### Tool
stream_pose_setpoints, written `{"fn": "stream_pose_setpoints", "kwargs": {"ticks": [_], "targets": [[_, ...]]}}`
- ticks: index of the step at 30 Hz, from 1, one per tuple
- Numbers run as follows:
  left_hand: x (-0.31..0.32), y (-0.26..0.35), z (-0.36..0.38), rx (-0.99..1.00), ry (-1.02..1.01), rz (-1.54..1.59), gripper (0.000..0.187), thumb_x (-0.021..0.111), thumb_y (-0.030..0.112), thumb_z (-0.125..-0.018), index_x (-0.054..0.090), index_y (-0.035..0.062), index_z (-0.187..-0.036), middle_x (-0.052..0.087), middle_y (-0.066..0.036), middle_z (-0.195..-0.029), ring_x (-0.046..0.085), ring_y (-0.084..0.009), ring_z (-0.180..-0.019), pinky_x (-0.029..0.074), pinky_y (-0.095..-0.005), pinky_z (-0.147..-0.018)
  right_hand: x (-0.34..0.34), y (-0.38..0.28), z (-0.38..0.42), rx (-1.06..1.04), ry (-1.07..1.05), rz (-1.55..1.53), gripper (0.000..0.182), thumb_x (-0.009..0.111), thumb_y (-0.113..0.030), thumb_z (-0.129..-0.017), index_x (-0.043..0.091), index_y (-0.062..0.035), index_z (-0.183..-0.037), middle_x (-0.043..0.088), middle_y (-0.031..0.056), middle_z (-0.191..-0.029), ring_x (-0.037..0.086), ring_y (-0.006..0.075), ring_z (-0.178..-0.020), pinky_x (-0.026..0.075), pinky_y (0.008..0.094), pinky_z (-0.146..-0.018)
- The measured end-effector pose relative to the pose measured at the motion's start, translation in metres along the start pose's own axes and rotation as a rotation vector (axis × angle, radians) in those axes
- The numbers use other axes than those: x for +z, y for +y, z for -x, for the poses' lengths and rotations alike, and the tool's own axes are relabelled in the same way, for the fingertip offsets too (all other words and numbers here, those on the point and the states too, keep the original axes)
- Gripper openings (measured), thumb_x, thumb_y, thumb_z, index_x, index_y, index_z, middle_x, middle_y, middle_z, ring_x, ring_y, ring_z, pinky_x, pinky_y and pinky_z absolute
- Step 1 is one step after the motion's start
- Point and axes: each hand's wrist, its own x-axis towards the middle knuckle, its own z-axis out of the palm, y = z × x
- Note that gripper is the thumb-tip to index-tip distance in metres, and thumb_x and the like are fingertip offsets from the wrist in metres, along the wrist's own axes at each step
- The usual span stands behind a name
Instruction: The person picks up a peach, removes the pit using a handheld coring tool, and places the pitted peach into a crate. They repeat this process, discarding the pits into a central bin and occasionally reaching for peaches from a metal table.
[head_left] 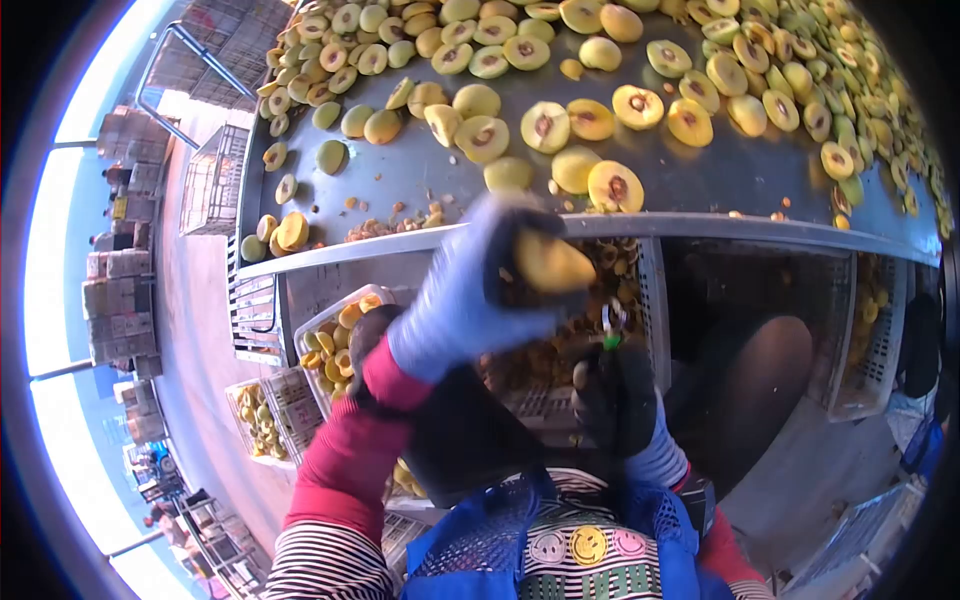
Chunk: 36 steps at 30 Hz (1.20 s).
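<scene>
My left hand (490, 275), in a blue glove with a dark palm, is raised in front of the table edge. Its fingers are closed around a yellow peach half (553, 263), slightly blurred by motion. Lower and to the right, my right hand (615, 395), in a dark glove, grips a small pitting tool with a green collar (611, 342) and a shiny curved metal tip (614, 318). That tip points up, apart from the fruit. The tool's handle is hidden in the fist. Several peach halves (616, 187) with brown pits lie cut side up just beyond my left hand.
A metal table (400, 185) carries heaped peach halves, thickest at the back and right. Below its raised front edge (700, 228) stands a crate (652, 300) of fruit pieces. At left are a white tub (312, 335) of peach pieces and another crate (290, 400). My knees are under the table.
</scene>
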Motion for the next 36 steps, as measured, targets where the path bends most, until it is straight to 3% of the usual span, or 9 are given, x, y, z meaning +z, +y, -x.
{"fn": "stream_pose_setpoints", "kwargs": {"ticks": [3,5,8,9,14,17,22,32,36], "targets": [[0.027,0.018,0.043,0.153,-0.157,0.024,0.064,0.080,0.013,-0.063,0.050,0.0025,-0.119,0.052,-0.020,-0.122,0.053,-0.0349,-0.115,0.044,-0.0388,-0.094,0.032,-0.013,0.002,-0.317,0.010,0.487,0.036,0.054,-0.036,-0.093,0.056,-0.0027,-0.106,0.055,-0.0017,-0.066,0.048,0.0042,-0.047,0.036,0.0180,-0.041],[0.034,0.019,0.057,0.153,-0.054,0.056,0.078,0.078,0.014,-0.066,0.040,-0.0005,-0.133,0.043,-0.022,-0.134,0.044,-0.0347,-0.125,0.038,-0.0398,-0.101,0.042,-0.021,0.010,-0.226,-0.027,0.470,0.033,0.058,-0.031,-0.092,0.056,-0.0023,-0.107,0.056,-0.0015,-0.068,0.049,0.0036,-0.048,0.037,0.0168,-0.042],[0.060,0.024,0.083,-0.161,0.157,0.711,0.083,0.070,0.019,-0.078,0.022,-0.0021,-0.143,0.031,-0.017,-0.144,0.036,-0.0268,-0.131,0.033,-0.0388,-0.106,0.041,-0.022,0.011,-0.178,-0.097,0.486,0.029,0.062,-0.023,-0.090,0.055,-0.0018,-0.109,0.059,-0.0011,-0.074,0.052,0.0028,-0.053,0.039,0.0152,-0.045],[0.066,0.029,0.088,-0.258,0.275,0.712,0.065,0.058,0.028,-0.090,0.029,-0.0017,-0.141,0.038,-0.016,-0.140,0.039,-0.0244,-0.128,0.033,-0.0367,-0.105,0.042,-0.021,0.012,-0.214,-0.113,0.511,0.028,0.064,-0.019,-0.089,0.055,-0.0017,-0.109,0.059,-0.0009,-0.078,0.054,0.0025,-0.057,0.041,0.0147,-0.048],[0.080,0.037,0.098,-0.560,0.441,0.624,0.048,0.042,0.041,-0.099,0.052,-0.0011,-0.120,0.060,-0.011,-0.109,0.056,-0.0172,-0.101,0.043,-0.0304,-0.090,0.034,0.000,0.010,-0.260,-0.041,0.543,0.023,0.064,-0.014,-0.089,0.055,-0.0026,-0.107,0.059,-0.0012,-0.091,0.057,0.0060,-0.074,0.047,0.0204,-0.062],[0.079,0.040,0.101,-0.594,0.494,0.605,0.043,0.043,0.037,-0.099,0.057,-0.0013,-0.111,0.062,-0.009,-0.097,0.057,-0.0136,-0.091,0.045,-0.0285,-0.082,0.027,0.010,0.016,-0.808,0.038,1.195,0.016,0.061,-0.012,-0.090,0.053,-0.0009,-0.097,0.058,0.0069,-0.073,0.056,0.0119,-0.064,0.044,0.0269,-0.057],[0.089,0.053,0.107,-0.559,0.540,0.546,0.043,0.043,0.037,-0.099,0.056,-0.0018,-0.111,0.061,-0.009,-0.098,0.056,-0.0144,-0.091,0.045,-0.0276,-0.083,0.023,0.030,0.036,-0.965,0.050,1.510,0.019,0.056,-0.012,-0.090,0.050,0.0033,-0.099,0.060,0.0228,-0.075,0.061,0.0400,-0.069,0.045,0.0406,-0.057],[0.092,0.063,0.111,-0.425,0.543,0.453,0.031,0.046,0.024,-0.098,0.056,-0.0028,-0.109,0.062,-0.011,-0.097,0.057,-0.0143,-0.089,0.046,-0.0285,-0.081,-0.010,0.050,0.034,-1.177,-0.034,1.485,0.041,0.055,-0.011,-0.091,0.043,0.0110,-0.123,0.062,0.0245,-0.088,0.062,0.0394,-0.075,0.048,0.0428,-0.066],[0.087,0.062,0.107,-0.369,0.419,0.385,0.026,0.049,0.019,-0.096,0.057,-0.0039,-0.105,0.064,-0.012,-0.089,0.061,-0.0154,-0.081,0.049,-0.0285,-0.074,-0.018,0.049,0.041,-1.373,-0.046,1.707,0.029,0.054,-0.019,-0.094,0.050,0.0032,-0.112,0.061,0.0103,-0.075,0.059,0.0212,-0.060,0.046,0.0320,-0.055]]}}
